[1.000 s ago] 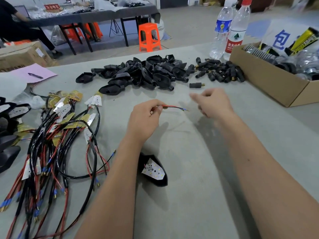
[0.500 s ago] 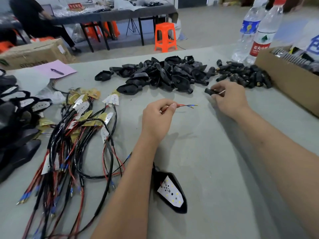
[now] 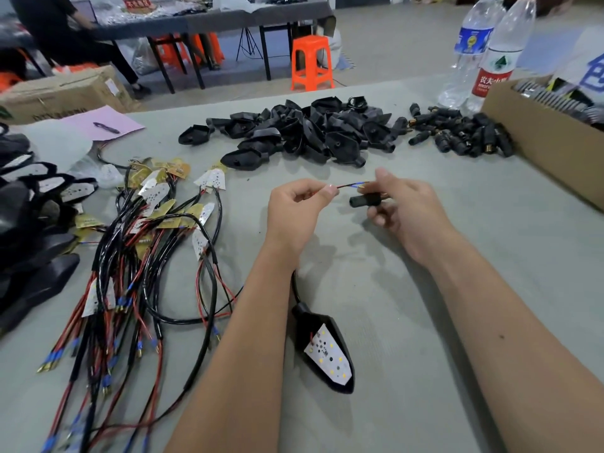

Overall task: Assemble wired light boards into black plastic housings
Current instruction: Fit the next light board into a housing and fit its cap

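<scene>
My left hand [image 3: 294, 209] pinches the red and blue wire ends [image 3: 348, 185] of a cable. That cable runs under my left forearm down to a black housing [image 3: 327, 351] lying on the table with a white light board [image 3: 328, 353] inside it. My right hand [image 3: 403, 207] grips a small black cylindrical connector [image 3: 366, 200] with a brass tip, held just right of the wire ends. A pile of empty black housings [image 3: 304, 132] lies at the far middle. More black connectors [image 3: 464, 135] lie to its right.
A tangle of wired light boards [image 3: 143, 250] covers the left of the grey table. Finished black units [image 3: 29, 223] stack at the far left edge. A cardboard box [image 3: 536, 142] and two water bottles [image 3: 487, 57] stand at the right. A pink sheet [image 3: 104, 120] with a pen lies far left.
My right hand reached to the connector pile, picked up one black connector, and brought it back beside the wire ends. My left hand kept hold of the wires.
</scene>
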The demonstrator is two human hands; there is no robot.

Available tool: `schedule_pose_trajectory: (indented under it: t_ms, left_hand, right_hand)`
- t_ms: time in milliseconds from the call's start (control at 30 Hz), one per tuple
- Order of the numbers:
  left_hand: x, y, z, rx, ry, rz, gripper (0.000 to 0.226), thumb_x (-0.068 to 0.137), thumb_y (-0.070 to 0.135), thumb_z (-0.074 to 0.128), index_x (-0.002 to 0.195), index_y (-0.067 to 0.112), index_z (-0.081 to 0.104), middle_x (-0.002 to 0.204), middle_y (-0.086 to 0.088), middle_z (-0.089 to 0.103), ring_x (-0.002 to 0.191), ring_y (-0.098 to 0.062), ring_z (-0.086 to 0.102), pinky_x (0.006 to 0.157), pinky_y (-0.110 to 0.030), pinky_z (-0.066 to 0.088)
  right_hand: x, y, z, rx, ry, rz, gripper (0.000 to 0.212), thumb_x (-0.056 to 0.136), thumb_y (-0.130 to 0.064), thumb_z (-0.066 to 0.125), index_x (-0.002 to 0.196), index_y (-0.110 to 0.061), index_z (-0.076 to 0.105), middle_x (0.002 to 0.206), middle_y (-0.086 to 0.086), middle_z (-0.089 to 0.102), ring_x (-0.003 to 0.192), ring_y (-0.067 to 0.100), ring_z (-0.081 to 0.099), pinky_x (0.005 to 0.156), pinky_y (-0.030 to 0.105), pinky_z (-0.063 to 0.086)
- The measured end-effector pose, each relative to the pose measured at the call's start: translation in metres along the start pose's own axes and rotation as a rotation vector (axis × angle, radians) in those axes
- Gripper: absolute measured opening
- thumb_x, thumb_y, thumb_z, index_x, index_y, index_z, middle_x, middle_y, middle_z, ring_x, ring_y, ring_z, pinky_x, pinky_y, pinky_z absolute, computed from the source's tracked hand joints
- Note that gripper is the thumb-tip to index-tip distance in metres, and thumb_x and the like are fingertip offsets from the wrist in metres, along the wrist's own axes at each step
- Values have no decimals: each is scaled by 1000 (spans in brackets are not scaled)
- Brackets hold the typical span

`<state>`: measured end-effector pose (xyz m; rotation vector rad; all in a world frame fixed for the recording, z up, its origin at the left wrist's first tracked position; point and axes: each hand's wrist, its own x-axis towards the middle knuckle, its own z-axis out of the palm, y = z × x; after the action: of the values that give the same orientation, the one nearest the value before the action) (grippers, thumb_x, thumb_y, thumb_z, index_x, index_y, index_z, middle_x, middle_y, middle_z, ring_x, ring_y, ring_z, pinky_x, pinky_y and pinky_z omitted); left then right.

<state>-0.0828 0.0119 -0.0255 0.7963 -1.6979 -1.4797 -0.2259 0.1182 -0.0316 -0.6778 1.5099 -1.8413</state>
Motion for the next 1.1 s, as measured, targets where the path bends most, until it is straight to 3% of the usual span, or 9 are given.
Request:
schedule_pose_trajectory:
  t_ms: [167, 300, 467, 567, 667, 767, 900, 967, 1100]
  left_hand:
    - [-2, 1, 0, 118, -42, 56, 10, 92, 16, 74, 84, 13, 79, 56, 15, 51, 56, -6, 42, 57, -20, 36]
    - [-4, 3, -2, 375, -72, 170, 11, 90, 21, 74, 80, 24, 78, 64, 14, 66, 61, -6, 55, 63, -26, 46]
    - [-6, 7, 2, 392, -91, 163, 11, 93, 19, 72, 83, 20, 78, 74, 0, 72, 70, -21, 64, 73, -41, 56]
    - [-6, 6, 5, 384, -67, 134, 14, 94, 19, 70, 83, 16, 77, 76, -6, 73, 72, -22, 64, 69, -30, 51]
    - [-8, 5, 9, 328, -47, 71, 16, 95, 21, 69, 83, 17, 77, 72, 5, 70, 68, -5, 60, 64, -14, 46]
    - [-8, 5, 11, 196, -34, -39, 17, 98, 20, 65, 87, 15, 77, 68, 10, 63, 58, -1, 53, 58, -17, 45]
    - [-8, 7, 10, 62, -18, -151, 21, 101, 18, 59, 87, 11, 72, 65, 9, 53, 48, -3, 37, 52, -23, 29]
    - [-8, 8, 8, -2, -15, -164, 22, 102, 17, 58, 85, 11, 70, 75, 2, 52, 48, -7, 33, 48, -21, 27]
    - [-8, 7, 6, -13, -36, -123, 17, 102, 15, 59, 92, 9, 71, 74, 2, 57, 48, -7, 36, 42, -16, 30]
  right_hand:
    - [1, 5, -1, -172, -32, -98, 26, 99, -26, 67, 78, -14, 77, 79, 8, 77, 52, 12, 53, 44, 19, 40]
    - [-3, 5, 0, -255, -45, -140, 18, 98, -22, 69, 84, -13, 76, 79, 6, 77, 55, 11, 53, 47, 19, 40]
    - [-8, 4, 2, -381, -24, -162, 15, 96, -27, 73, 85, -18, 78, 60, 2, 63, 51, 10, 49, 49, 23, 41]
    - [-9, 5, 3, -347, 0, -164, 13, 95, -22, 74, 87, -13, 78, 56, -2, 60, 47, 6, 49, 46, 18, 39]
    - [-10, 5, 3, -298, 31, -174, 9, 91, -20, 78, 85, -15, 79, 57, -2, 63, 47, 6, 51, 44, 17, 38]
    - [-9, 5, 2, -253, 45, -220, 4, 87, -17, 82, 84, -18, 80, 70, 6, 73, 56, 10, 56, 52, 21, 44]
    - [-7, 7, 1, -246, 46, -286, 7, 83, -14, 85, 84, -19, 81, 74, 11, 74, 57, 12, 54, 54, 23, 44]
    - [-6, 7, 0, -259, 40, -268, 3, 86, -21, 83, 87, -21, 80, 78, 12, 75, 57, 12, 55, 53, 23, 45]
    - [-2, 8, 1, -241, -3, -187, 28, 94, -45, 70, 87, -19, 78, 81, 10, 77, 60, 14, 58, 52, 29, 45]
